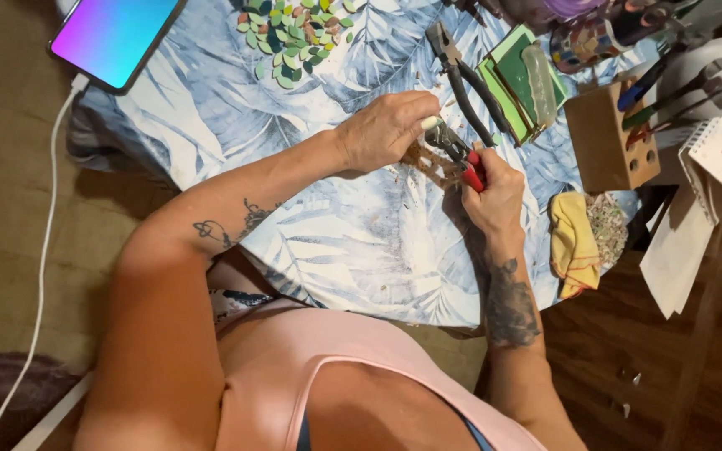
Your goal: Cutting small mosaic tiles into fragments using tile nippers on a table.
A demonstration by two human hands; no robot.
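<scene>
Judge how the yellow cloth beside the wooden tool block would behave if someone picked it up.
The yellow cloth lies crumpled in soft folds at the table edge, so it would probably sag and drape rather than keep its shape. It looks thin, likely light. Being fabric, it seems unlikely to roll, slip or break.

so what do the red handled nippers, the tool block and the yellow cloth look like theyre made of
Red-handled nippers: dull grey metal head, apparently, with glossy red grips that look like plastic or rubber.
Tool block: seemingly bare wood, matte tan with drilled round holes.
Yellow cloth: soft woven or knit fabric, judging by its folds and crumples.
</scene>
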